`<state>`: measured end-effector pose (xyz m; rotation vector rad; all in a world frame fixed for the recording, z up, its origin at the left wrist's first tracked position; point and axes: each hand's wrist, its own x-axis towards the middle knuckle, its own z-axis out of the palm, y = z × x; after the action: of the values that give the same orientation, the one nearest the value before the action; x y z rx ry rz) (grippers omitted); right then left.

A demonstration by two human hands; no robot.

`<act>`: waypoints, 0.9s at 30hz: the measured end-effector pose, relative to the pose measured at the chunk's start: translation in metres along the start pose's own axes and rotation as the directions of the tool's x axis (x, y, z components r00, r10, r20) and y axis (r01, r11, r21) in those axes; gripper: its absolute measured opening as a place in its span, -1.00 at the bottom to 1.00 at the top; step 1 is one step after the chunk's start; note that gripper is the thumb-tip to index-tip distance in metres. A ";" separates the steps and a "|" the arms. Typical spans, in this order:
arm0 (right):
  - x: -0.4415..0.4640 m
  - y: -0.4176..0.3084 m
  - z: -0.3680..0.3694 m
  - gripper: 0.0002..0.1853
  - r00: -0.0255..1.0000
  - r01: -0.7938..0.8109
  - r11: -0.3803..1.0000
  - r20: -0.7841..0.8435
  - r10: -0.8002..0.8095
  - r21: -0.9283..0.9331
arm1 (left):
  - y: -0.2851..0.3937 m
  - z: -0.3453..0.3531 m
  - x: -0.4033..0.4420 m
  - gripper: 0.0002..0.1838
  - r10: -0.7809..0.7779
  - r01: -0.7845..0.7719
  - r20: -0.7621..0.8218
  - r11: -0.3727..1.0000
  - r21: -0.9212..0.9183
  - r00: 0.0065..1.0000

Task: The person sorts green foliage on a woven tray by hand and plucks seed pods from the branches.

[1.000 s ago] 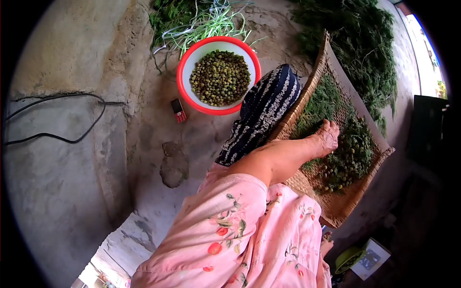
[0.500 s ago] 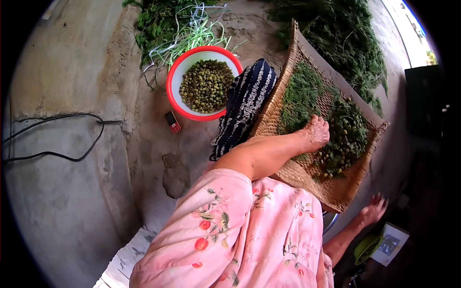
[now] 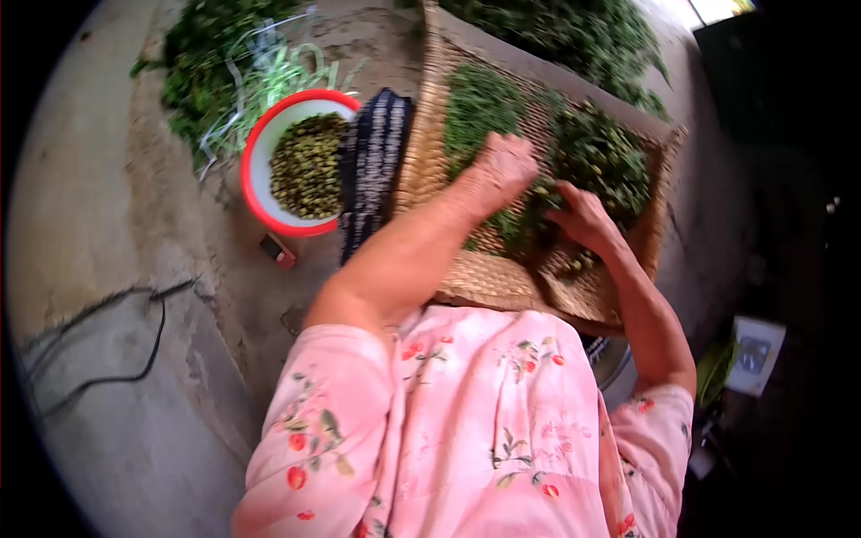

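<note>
A woven basket tray [image 3: 489, 280] lies in front of me with feathery green foliage [image 3: 482, 106] on its left and a heap of berry-bearing sprigs [image 3: 605, 161] on its right. My left hand [image 3: 507, 166] is closed above the tray's middle, its fingers curled downward; what they hold is hidden. Close beside it, my right hand [image 3: 583, 215] has its thumb and fingers around a small green sprig [image 3: 540, 195], somewhat blurred. Left of the tray stands a red-rimmed white basin [image 3: 260, 199] holding many small green-brown berries [image 3: 307, 170].
A dark patterned cloth [image 3: 372, 161] lies between basin and tray. On the floor are a small phone [image 3: 277, 251], a black cable [image 3: 134, 377], pale plastic strips [image 3: 269, 85] and piles of greenery [image 3: 569, 40]. A white printed card [image 3: 756, 356] is at the lower right.
My right hand has come from outside the tray to its middle, next to my left hand. My left hand has curled up and moved off the berry heap. The view has shifted.
</note>
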<state>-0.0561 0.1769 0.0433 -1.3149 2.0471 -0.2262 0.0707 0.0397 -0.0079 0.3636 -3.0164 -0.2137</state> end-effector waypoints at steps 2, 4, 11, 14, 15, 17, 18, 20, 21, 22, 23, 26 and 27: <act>0.014 0.002 0.007 -0.53 0.994 -0.103 0.924 0.011 0.106 0.368 | -0.010 -0.002 -0.004 -0.91 -0.029 0.026 -0.024 0.996 -0.087 0.999; 0.018 -0.010 0.000 -0.66 0.991 0.056 0.701 -0.123 0.045 0.711 | -0.022 -0.008 -0.004 -0.86 -0.065 0.064 -0.006 0.991 -0.115 0.998; 0.019 0.006 0.000 -0.84 0.926 0.133 0.937 -0.378 -0.002 0.322 | -0.026 -0.018 -0.004 -0.87 -0.106 0.092 -0.084 0.982 -0.165 0.991; 0.026 0.019 0.024 -0.76 0.887 0.234 0.960 -0.438 -0.147 0.152 | -0.019 -0.026 -0.010 -0.90 -0.049 0.073 0.111 0.972 -0.222 0.993; 0.027 0.015 0.026 -0.71 0.861 0.247 0.969 -0.457 -0.225 -0.011 | -0.015 -0.026 -0.013 -0.90 -0.042 0.065 0.112 0.974 -0.217 0.993; 0.025 0.004 0.027 -0.66 0.910 0.162 0.983 -0.372 -0.181 -0.081 | -0.008 -0.020 -0.018 -0.83 0.004 0.041 0.213 0.978 -0.205 0.977; 0.030 0.003 0.031 -0.70 0.925 0.114 0.987 -0.350 -0.147 -0.113 | -0.008 -0.016 -0.019 -0.83 0.011 0.033 0.216 0.980 -0.198 0.976; 0.036 0.005 0.030 -0.75 0.937 0.060 0.988 -0.334 -0.105 -0.141 | -0.009 -0.007 -0.021 -0.80 -0.028 0.063 0.184 0.980 -0.186 0.982; 0.035 0.005 0.026 -0.79 0.924 0.064 0.994 -0.371 -0.094 -0.093 | -0.007 -0.007 -0.021 -0.79 -0.049 0.081 0.168 0.979 -0.185 0.985; 0.037 0.006 0.022 -0.84 0.910 0.070 0.996 -0.405 -0.083 -0.046 | -0.008 -0.010 -0.019 -0.79 -0.059 0.102 0.216 0.976 -0.194 0.974; 0.044 0.017 0.024 -0.90 0.881 0.131 0.990 -0.463 -0.090 0.056 | -0.010 -0.011 -0.018 -0.79 -0.057 0.100 0.218 0.976 -0.194 0.974; 0.047 0.026 0.012 -0.82 0.856 0.179 0.946 -0.517 -0.015 0.270 | -0.015 -0.018 -0.017 -0.81 -0.142 0.209 0.279 0.952 -0.226 0.950; 0.045 0.023 0.008 -0.79 0.816 0.216 0.920 -0.578 0.014 0.327 | -0.018 -0.020 -0.018 -0.81 -0.163 0.229 0.252 0.938 -0.260 0.954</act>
<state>-0.0792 0.1506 0.0057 -1.1964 2.2433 -1.1384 0.0942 0.0244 0.0078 0.6542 -3.0973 -0.7502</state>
